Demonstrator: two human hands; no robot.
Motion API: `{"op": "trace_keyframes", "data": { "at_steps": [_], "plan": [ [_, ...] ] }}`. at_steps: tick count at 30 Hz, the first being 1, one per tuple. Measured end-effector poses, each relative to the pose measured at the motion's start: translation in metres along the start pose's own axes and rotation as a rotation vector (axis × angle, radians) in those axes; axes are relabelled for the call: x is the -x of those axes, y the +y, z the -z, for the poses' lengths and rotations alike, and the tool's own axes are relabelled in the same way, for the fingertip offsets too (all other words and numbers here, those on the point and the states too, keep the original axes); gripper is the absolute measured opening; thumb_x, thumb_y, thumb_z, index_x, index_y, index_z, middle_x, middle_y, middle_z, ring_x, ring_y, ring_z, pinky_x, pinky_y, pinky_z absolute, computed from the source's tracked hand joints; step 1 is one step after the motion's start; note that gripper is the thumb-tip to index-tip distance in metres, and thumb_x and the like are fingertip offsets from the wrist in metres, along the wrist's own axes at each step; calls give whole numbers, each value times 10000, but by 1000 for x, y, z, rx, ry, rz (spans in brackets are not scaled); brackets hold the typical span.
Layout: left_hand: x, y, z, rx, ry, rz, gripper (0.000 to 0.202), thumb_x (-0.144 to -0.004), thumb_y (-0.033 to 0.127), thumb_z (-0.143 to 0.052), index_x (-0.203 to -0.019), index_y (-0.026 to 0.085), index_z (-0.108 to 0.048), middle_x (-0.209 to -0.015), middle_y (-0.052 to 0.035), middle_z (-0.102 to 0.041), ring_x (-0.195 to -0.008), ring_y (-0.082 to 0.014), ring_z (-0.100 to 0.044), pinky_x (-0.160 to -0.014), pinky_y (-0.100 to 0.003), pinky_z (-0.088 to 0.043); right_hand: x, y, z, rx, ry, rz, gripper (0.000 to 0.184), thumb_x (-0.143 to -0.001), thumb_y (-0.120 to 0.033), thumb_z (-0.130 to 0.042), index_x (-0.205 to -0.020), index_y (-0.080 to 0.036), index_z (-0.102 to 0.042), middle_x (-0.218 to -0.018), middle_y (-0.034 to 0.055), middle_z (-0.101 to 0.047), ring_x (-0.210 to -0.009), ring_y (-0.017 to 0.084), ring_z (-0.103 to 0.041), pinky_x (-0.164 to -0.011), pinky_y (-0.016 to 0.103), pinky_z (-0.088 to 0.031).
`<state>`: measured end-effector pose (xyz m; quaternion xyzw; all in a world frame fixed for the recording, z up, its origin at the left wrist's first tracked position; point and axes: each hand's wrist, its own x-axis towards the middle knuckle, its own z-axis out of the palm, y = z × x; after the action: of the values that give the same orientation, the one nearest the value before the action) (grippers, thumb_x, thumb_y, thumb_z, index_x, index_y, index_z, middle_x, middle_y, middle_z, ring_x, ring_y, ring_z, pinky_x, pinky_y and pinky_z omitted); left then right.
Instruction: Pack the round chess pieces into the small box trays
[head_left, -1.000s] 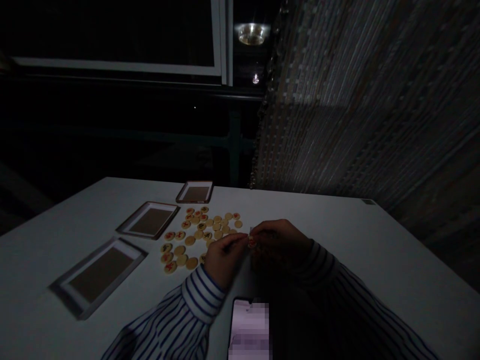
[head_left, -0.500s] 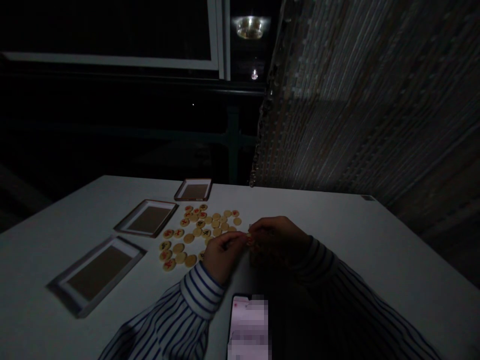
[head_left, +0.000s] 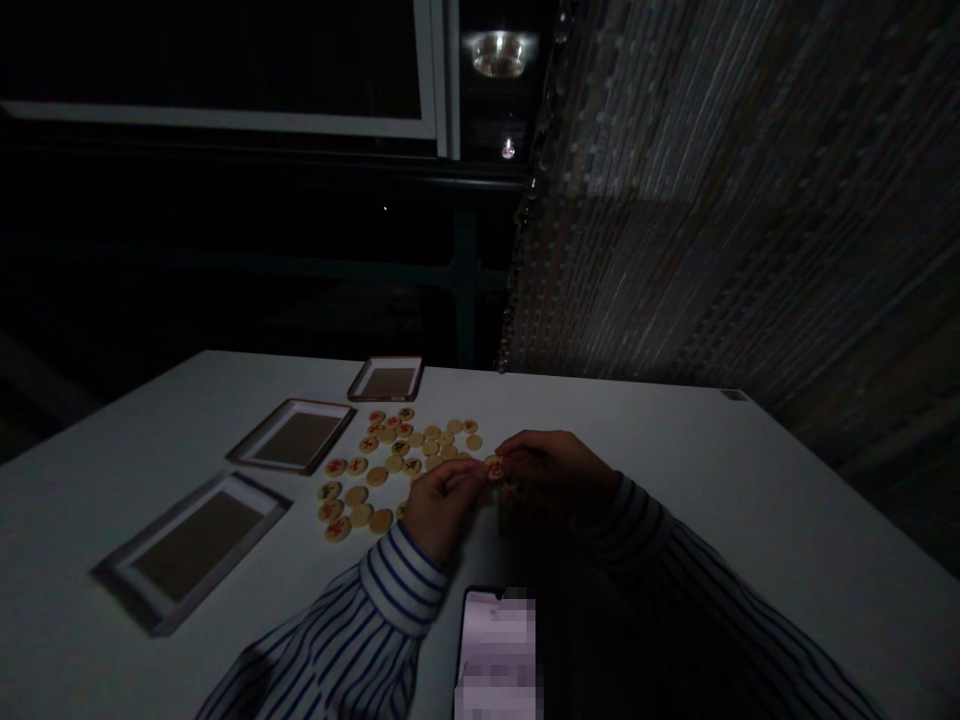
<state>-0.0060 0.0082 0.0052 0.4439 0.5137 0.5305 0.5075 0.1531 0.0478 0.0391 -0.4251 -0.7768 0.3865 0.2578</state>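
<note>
Between my two hands is a round wooden xiangqi piece (head_left: 494,468), its red-marked face turned up toward me. My left hand (head_left: 442,503) pinches its left edge with thumb and fingertips. Closed on the opposite edge are the fingers of my right hand (head_left: 559,470), partly lost in shadow. A small dark box or stack (head_left: 516,512) sits beneath my right hand; what it holds is too dim to tell. To the left, several more xiangqi pieces (head_left: 377,477) lie spread on the white table (head_left: 300,610), some with red or black characters and some blank side up.
Three shallow trays or box lids stand on the left: a near one (head_left: 202,550), a middle one (head_left: 294,437) and a far one (head_left: 386,380). A lit phone (head_left: 499,640) lies at the front. Behind the table's right part hangs a string curtain (head_left: 645,200).
The xiangqi piece between my fingertips has turned, so its red character shows more fully. My hands have hardly shifted, and the scattered pieces and trays stay put.
</note>
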Motion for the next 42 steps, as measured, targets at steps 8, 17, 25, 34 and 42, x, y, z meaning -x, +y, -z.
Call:
{"op": "trace_keyframes", "data": {
  "at_steps": [8,17,25,34,42],
  "plan": [
    [0,-2,0,75,-34,49,297,-563,369,-674,-730,124,-660,-630,-26,-660,-555,-104,-556,-544,-213,-438,0,6,-2,25,22,-1,196,-714,-287,-563,-861,-170,-616,-765,17,-666,-699,135,-614,-639,256,-481],
    [-2,-6,1,123,-33,98,311,-538,389,-693,-702,128,-655,-531,4,-604,-481,-74,-491,-475,-185,-384,2,0,-2,255,20,94,217,-762,-255,-501,-942,-184,-598,-803,16,-667,-703,124,-609,-643,237,-461],
    [-3,-10,1,194,-21,150,365,-526,397,-708,-761,125,-641,-575,5,-630,-465,-64,-493,-462,-179,-375,1,-6,-3,617,3,283,330,-750,-332,-548,-1036,-170,-567,-957,65,-639,-851,181,-565,-752,307,-419],
    [-3,-9,1,177,-36,108,336,-532,372,-703,-750,120,-662,-636,-22,-650,-532,-86,-531,-515,-194,-407,2,-5,-2,695,28,342,322,-767,-380,-525,-1022,-192,-579,-951,64,-629,-863,191,-541,-740,321,-388],
    [-1,-5,-1,38,22,17,251,-590,360,-637,-704,137,-657,-638,-33,-664,-590,-124,-580,-550,-217,-452,2,-4,5,749,39,309,315,-792,-360,-478,-1027,-174,-575,-981,68,-628,-896,187,-541,-763,322,-378]
  ]
}}
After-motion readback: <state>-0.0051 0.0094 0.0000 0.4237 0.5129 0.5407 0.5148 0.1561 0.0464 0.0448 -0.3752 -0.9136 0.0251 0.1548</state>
